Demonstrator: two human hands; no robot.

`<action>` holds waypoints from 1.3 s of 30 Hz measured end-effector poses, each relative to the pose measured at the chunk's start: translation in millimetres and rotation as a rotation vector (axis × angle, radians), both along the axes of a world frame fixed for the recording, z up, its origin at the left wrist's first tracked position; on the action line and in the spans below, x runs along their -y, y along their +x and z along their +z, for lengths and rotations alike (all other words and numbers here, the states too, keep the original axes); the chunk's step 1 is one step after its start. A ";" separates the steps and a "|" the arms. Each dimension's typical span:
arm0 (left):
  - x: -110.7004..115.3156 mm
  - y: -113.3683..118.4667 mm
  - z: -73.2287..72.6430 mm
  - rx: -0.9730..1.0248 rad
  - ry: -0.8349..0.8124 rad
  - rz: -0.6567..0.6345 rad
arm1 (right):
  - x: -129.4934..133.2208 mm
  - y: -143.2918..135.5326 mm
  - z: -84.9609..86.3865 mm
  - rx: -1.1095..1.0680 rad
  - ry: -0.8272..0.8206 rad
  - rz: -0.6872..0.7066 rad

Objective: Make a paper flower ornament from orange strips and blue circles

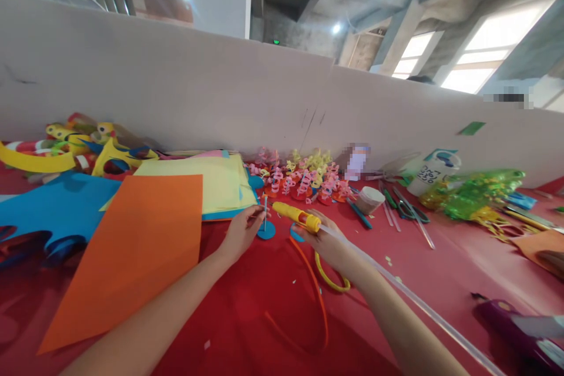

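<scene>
My left hand [240, 232] is closed, its fingertips pinching a thin pale stick [265, 214] that stands upright over a small blue disc [267, 234] on the table. At the top of the stick is a little orange bit. My right hand [329, 244] is wrapped round a yellow hot glue gun [295, 215], whose nozzle points left towards the stick. From the gun's back end a long clear glue stick [405, 291] runs down to the right. Partly hidden under my right hand lies a second blue disc [297, 234]. Below sit an orange strip [325, 317] and a yellow loop [330, 283].
Orange sheet [136, 247], pale yellow sheets [220, 185] and cut blue foam [79, 200] lie left. Several pink and yellow curled pieces [304, 179] stand behind. Scissors [412, 208], a white cup [434, 173] and a purple tool [511, 323] are right. A white partition [176, 82] rises behind.
</scene>
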State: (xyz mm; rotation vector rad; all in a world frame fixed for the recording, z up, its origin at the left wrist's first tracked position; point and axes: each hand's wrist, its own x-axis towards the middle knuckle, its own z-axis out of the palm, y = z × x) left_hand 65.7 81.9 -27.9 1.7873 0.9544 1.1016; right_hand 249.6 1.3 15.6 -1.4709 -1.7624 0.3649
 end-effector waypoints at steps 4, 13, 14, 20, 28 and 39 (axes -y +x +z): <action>1.0 0.1 0.2 -0.001 -0.005 -0.003 | -4.9 -0.5 -9.2 -0.032 0.051 0.016; 0.5 1.5 -0.7 0.008 -0.019 -0.014 | -4.0 -0.1 -10.7 -0.011 0.069 0.030; 0.5 1.5 -0.8 0.010 -0.018 -0.015 | -4.3 0.1 -10.7 -0.005 0.081 0.031; 1.0 1.6 0.3 0.017 -0.023 -0.031 | -5.6 1.3 -11.3 0.011 0.110 0.040; 0.0 1.9 -1.7 0.028 -0.025 -0.024 | -8.8 2.8 -21.3 -0.092 0.102 0.053; 1.1 1.6 0.3 0.027 -0.026 -0.035 | -2.9 -0.8 -5.8 -0.029 0.039 0.042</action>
